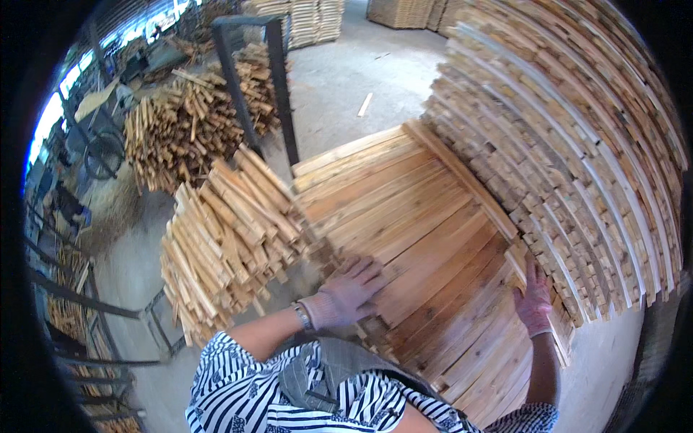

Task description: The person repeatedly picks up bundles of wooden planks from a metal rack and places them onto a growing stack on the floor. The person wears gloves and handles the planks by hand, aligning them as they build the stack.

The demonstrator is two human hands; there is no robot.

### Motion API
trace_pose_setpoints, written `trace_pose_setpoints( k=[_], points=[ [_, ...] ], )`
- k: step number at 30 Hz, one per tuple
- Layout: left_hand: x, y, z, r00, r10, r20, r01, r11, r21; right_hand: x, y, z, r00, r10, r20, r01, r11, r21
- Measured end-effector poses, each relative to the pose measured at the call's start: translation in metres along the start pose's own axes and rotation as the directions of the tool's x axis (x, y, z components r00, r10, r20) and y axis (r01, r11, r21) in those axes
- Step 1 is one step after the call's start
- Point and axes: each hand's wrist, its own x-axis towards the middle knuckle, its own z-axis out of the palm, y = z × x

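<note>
Before me lies a layer of planed wooden boards (433,254), side by side on what looks like a stack. My left hand (346,292), in a knitted work glove, rests flat on the boards' left ends with its fingers spread. Along their right ends runs a long wooden strip (465,184). Nearer to me, a second wooden strip (517,262) continues along that edge, partly covered by my right hand (533,300). That hand is gloved too, its thumb apart from the fingers. Whether it grips the strip or only presses on it is unclear.
A tall stack of wood pieces (547,162) stands close along the right. To the left are a heap of loose sticks (233,233) and a larger pile (189,124) behind it. A dark metal frame (281,92) rises beyond the boards. One stick (365,105) lies on the concrete floor.
</note>
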Motion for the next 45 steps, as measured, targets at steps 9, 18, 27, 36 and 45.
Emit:
trace_pose_setpoints(
  k=[9, 18, 27, 36, 45],
  points=[
    [-0.110, -0.044, -0.002, 0.992, -0.099, 0.074, 0.121, 0.654, -0.746, -0.053, -0.336, -0.022, 0.663, -0.739, -0.120, 0.552, 0.375, 0.745],
    [-0.273, -0.155, 0.008, 0.701, -0.673, 0.235, 0.613, 0.401, -0.680, -0.042, -0.552, 0.113, 0.680, -0.563, 0.470, -0.038, 0.614, 0.789],
    [-0.338, -0.183, 0.055, 0.490, -0.796, 0.354, 0.587, 0.001, -0.810, 0.135, -0.677, 0.210, 0.819, -0.360, 0.447, 0.063, 0.831, 0.553],
    [-0.351, -0.192, 0.117, -0.148, -0.766, 0.626, 0.061, -0.639, -0.767, 0.294, -0.720, 0.296, 0.818, -0.274, 0.507, 0.086, 0.928, 0.362],
    [-0.277, -0.282, 0.082, 0.270, -0.748, 0.606, 0.474, -0.445, -0.760, 0.292, -0.721, 0.297, 0.717, -0.390, 0.577, 0.156, 0.897, 0.413]
  ],
)
